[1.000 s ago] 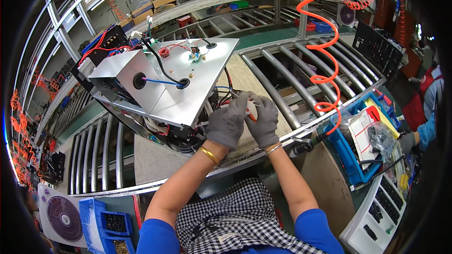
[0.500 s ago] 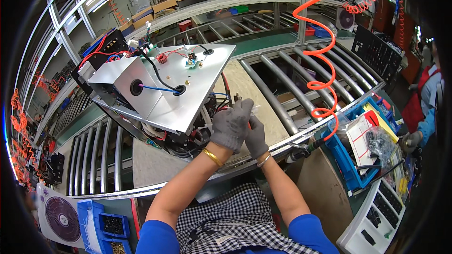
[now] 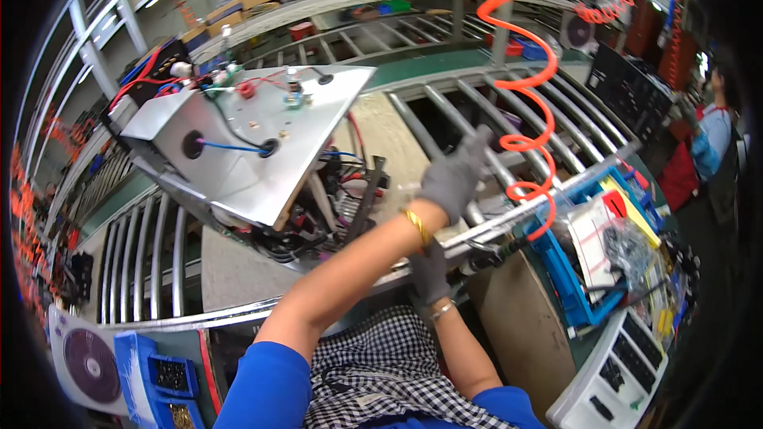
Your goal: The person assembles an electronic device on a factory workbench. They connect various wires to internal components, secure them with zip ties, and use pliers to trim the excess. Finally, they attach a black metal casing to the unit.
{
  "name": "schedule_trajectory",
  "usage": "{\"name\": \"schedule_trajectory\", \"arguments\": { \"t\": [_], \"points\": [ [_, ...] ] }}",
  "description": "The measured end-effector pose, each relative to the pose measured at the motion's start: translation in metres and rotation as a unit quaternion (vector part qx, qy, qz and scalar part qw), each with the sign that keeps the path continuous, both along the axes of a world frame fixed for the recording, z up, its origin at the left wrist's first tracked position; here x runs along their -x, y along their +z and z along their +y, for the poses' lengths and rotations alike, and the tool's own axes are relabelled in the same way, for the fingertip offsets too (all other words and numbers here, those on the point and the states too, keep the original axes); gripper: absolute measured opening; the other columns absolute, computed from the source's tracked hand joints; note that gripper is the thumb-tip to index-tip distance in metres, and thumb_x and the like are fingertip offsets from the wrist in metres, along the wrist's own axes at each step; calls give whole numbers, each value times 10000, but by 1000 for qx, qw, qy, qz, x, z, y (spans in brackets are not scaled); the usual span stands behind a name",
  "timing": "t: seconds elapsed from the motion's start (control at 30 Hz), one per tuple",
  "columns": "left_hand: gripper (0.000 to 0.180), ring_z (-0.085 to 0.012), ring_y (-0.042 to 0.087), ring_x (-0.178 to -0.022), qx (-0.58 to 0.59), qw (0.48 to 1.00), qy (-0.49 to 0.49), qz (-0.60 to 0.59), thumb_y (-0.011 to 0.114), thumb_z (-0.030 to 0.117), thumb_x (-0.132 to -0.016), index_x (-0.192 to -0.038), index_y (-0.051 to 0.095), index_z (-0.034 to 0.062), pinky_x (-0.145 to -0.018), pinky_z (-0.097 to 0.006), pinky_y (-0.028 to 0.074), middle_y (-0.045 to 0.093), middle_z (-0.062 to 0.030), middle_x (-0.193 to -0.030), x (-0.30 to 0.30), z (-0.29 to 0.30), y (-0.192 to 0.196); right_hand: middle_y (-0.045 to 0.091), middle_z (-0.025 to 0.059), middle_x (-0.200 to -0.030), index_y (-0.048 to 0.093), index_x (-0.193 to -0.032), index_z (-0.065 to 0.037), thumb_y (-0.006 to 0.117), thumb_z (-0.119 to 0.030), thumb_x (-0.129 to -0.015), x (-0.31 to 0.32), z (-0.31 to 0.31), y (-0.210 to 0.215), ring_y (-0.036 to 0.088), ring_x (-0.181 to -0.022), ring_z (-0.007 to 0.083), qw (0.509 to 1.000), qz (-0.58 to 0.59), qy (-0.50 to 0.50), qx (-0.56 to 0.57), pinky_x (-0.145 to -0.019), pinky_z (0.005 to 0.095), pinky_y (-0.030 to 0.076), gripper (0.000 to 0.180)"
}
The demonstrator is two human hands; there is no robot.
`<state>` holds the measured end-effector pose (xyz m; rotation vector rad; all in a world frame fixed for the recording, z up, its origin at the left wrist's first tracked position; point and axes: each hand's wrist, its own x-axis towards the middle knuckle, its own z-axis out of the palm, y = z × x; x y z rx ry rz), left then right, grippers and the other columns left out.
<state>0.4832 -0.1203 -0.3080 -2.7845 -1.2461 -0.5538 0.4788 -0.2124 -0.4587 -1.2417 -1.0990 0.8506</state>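
Observation:
My left hand [image 3: 456, 178], gloved in grey and blurred by motion, is raised over the rollers at the front of the conveyor. Its fingers stretch toward the orange coiled hose [image 3: 515, 143], and I see nothing in them. Below the left wrist, my right hand [image 3: 430, 272], also in a grey glove, is close to the conveyor's front edge; its fingertips are hidden. To the left, an open metal assembly [image 3: 310, 127] sits on a board [image 3: 238, 270], with a small circuit board [image 3: 292, 98] on its panel. Loose wires [image 3: 350, 191] hang beneath the panel near my left forearm.
A power screwdriver [image 3: 489, 258] lies at the conveyor edge, below the hose. Blue bins [image 3: 568, 270] with bags and papers stand at right, beside a white tray [image 3: 616, 373]. Small blue boxes [image 3: 171, 377] of parts are at lower left. A co-worker [image 3: 711, 139] is at far right.
My left hand has left the wires and moved right and upward toward the hose. The right hand has dropped lower, toward me. The view has shifted slightly.

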Motion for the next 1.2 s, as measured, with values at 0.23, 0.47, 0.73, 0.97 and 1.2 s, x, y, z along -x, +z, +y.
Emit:
{"name": "schedule_trajectory", "arguments": {
  "t": [0.23,0.47,0.73,0.97,1.2],
  "points": [
    [530,-261,669,-665,-28,973,-176,-147,645,91,-783,-1307,583,147,-579,-376,524,675,-94,-997,137,-96,8,570,25,-989,482,-1391,-56,636,-140,-929,-3,11,18,536,-799,115,994,84,-51,-36,-671,270,477,495],
    [417,-212,656,-624,-93,956,-99,-259,738,51,-687,-1100,686,88,-548,-323,487,710,-44,-836,273,-111,33,538,-7,-977,486,-1354,-37,613,-72,-905,-8,65,98,463,-720,48,987,76,-93,-109,-573,185,380,468],
    [133,-227,541,-505,-184,881,115,-421,645,66,-767,-656,580,99,-488,-342,388,549,-48,-564,362,-95,104,547,4,-951,500,-1382,-15,567,-60,-912,12,139,254,498,-789,60,989,-19,-26,-147,-651,213,422,477],
    [133,-204,643,-678,-199,815,256,-480,532,81,-970,-996,644,14,-629,-317,498,676,-106,-797,403,-63,195,627,82,-1127,521,-1394,-40,650,-44,-836,68,197,382,586,-904,138,942,-263,113,-172,-838,300,505,572],
    [212,-184,663,-813,-101,805,346,-471,576,87,-976,-1138,634,-38,-737,-296,525,679,-122,-904,448,-30,244,636,103,-1106,569,-1359,-167,736,-163,-789,128,244,455,622,-921,265,870,-419,192,-174,-810,365,524,594]
  ]
}}
